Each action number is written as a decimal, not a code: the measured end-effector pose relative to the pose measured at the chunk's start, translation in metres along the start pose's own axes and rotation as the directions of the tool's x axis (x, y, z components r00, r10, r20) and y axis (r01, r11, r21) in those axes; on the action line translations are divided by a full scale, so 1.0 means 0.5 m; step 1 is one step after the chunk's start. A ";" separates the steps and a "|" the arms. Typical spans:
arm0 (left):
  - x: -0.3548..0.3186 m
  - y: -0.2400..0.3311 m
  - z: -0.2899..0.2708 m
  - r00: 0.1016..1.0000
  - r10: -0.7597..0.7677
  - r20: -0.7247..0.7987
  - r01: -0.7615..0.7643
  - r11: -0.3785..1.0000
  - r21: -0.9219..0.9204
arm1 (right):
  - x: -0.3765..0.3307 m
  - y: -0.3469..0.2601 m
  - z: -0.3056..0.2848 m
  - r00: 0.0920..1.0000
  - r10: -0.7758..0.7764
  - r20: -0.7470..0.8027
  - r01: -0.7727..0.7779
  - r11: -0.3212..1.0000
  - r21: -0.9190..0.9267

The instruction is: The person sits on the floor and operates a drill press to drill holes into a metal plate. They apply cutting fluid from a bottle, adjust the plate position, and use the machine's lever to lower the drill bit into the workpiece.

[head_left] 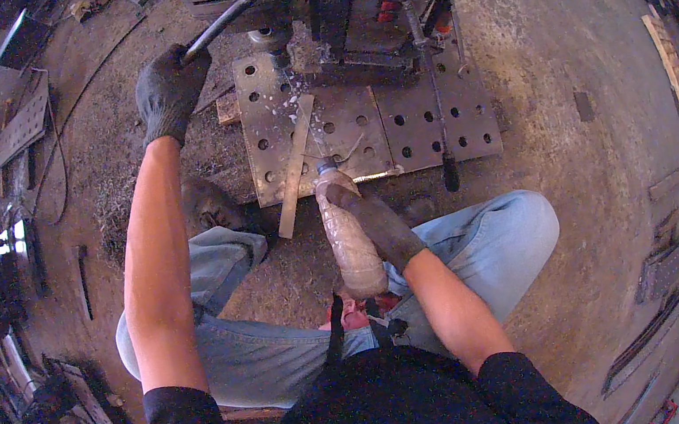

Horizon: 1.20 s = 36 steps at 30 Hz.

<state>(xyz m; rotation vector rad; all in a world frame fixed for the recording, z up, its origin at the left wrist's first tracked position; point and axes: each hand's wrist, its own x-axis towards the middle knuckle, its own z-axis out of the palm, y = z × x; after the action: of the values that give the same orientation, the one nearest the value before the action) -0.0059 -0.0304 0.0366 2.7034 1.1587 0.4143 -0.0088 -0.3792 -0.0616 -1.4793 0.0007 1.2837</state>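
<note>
My left hand (pixel 173 94), in a dark grey work glove, is closed round the end of a long metal lever (pixel 251 2) on a drilling machine (pixel 368 18). In my gloved right hand (pixel 377 223) is a plastic bottle (pixel 352 250) of cloudy brownish liquid, tilted with its blue cap toward the machine. Below the machine's spindle (pixel 271 39) lies a steel plate (pixel 266 121) with rows of round holes. White liquid spots (pixel 295 104) dot the plate between cap and spindle. A narrow flat metal strip (pixel 297 170) rests across the plate, overhanging its near edge.
A second perforated plate (pixel 471 109) adjoins on the right, with a black-tipped rod (pixel 449 167) over it. Metal shavings (pixel 118 204) cover the floor at left. Another holed plate (pixel 21 135) leans farther left. A wooden plank (pixel 668 64) lies far right. My bent knees flank the bottle.
</note>
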 end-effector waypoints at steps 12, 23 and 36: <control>0.000 -0.007 0.004 1.000 -0.012 -0.007 0.012 1.000 -0.020 | 0.001 -0.004 0.003 0.998 0.051 -0.044 -0.052 0.998 -0.036; 0.002 -0.007 0.009 1.000 0.004 -0.011 -0.004 1.000 -0.002 | 0.012 0.010 -0.004 0.997 0.081 -0.015 -0.081 0.997 -0.001; -0.002 -0.003 0.015 1.000 -0.020 -0.012 0.020 0.997 -0.069 | 0.021 0.025 -0.014 0.995 0.095 -0.010 -0.096 0.991 -0.097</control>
<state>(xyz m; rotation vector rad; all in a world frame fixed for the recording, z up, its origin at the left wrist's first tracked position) -0.0054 -0.0305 0.0290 2.6323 1.1522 0.4600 -0.0073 -0.3827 -0.0790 -1.5820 0.0132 1.3733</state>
